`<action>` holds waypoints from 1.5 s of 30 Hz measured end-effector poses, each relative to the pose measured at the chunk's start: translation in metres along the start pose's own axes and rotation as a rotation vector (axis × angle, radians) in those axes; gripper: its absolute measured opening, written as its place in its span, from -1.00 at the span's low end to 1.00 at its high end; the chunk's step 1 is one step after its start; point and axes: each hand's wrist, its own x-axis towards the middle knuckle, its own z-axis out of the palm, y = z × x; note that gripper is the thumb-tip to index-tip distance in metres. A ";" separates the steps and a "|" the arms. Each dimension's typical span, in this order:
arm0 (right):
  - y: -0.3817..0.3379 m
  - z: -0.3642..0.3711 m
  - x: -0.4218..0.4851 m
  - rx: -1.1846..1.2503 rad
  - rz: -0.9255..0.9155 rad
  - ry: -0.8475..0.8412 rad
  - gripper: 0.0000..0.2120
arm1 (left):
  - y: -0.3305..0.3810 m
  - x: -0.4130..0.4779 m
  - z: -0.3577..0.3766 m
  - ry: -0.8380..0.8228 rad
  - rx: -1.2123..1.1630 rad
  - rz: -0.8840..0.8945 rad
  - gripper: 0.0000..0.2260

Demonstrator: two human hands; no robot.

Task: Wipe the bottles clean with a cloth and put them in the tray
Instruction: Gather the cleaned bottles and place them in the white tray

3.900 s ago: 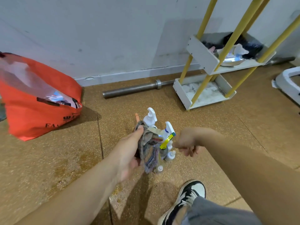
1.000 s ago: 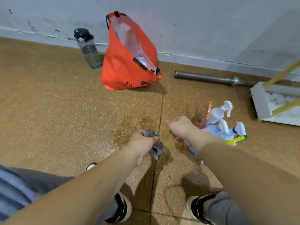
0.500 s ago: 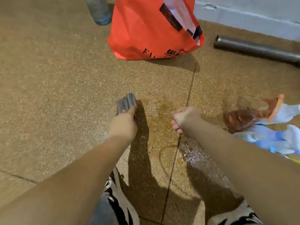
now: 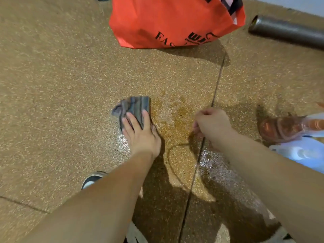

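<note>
cloth: on the floor, under your left fingertips, beside a wet patch.
left hand: your fingers lie straight, pressing the cloth flat.
right hand: curled into an empty fist, apart from the cloth.
bottles: lying on the floor, right of your right hand.

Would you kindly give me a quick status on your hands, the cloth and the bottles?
Left hand flat on cloth, pressing it to wet floor. Right hand fisted, empty. Bottles lying at right, untouched. Tray not in view.
</note>
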 end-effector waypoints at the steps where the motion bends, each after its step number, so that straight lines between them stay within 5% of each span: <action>1: 0.001 -0.008 -0.001 0.014 -0.001 0.044 -0.86 | 0.013 0.007 0.001 -0.007 -0.009 -0.008 -0.43; 3: 0.008 -0.022 -0.002 0.030 0.008 0.133 -0.84 | 0.043 0.005 0.012 -0.042 0.060 0.093 -0.43; 8: 0.032 -0.042 -0.003 -0.044 -0.019 0.239 -0.79 | 0.104 -0.077 0.054 -0.331 0.366 0.728 -0.35; 14: 0.030 -0.034 -0.017 -0.103 -0.013 0.130 -0.77 | 0.020 -0.133 0.045 -0.414 0.491 0.858 -0.43; 16: 0.023 -0.025 -0.024 -0.145 -0.010 0.075 -0.81 | -0.024 -0.131 0.024 -0.391 0.519 0.717 -0.41; 18: 0.018 -0.016 -0.031 -0.131 -0.038 0.008 -0.85 | -0.061 -0.125 0.012 -0.247 0.452 0.388 -0.37; 20: 0.014 -0.017 -0.038 -0.113 -0.065 0.015 -0.87 | -0.070 -0.115 0.013 -0.136 0.336 0.091 -0.36; 22: 0.012 -0.028 -0.044 -0.122 -0.075 0.068 -0.85 | -0.044 -0.106 0.024 -0.156 0.277 -0.011 -0.40; 24: 0.016 -0.044 -0.049 -0.131 -0.077 0.123 -0.83 | 0.003 -0.107 0.037 -0.232 0.266 0.180 -0.45; 28: 0.031 -0.061 -0.061 -0.188 -0.055 0.119 -0.83 | 0.085 -0.125 0.042 -0.569 0.439 0.837 -0.41; 31: 0.043 -0.066 -0.065 -0.147 0.008 -0.010 -0.84 | 0.096 -0.152 0.018 -0.758 0.591 0.869 -0.57; 36: 0.025 -0.084 -0.082 -0.311 0.007 -0.239 -0.80 | 0.093 -0.153 -0.054 -0.688 -0.130 0.402 -0.82; 41: -0.011 -0.101 -0.115 -0.250 -0.011 -0.403 -0.60 | 0.122 -0.132 -0.144 -0.701 -0.556 0.293 -0.78; 45: -0.028 -0.137 -0.110 -0.194 -0.108 -0.434 -0.66 | 0.151 -0.113 -0.202 -0.728 -0.715 0.255 -0.78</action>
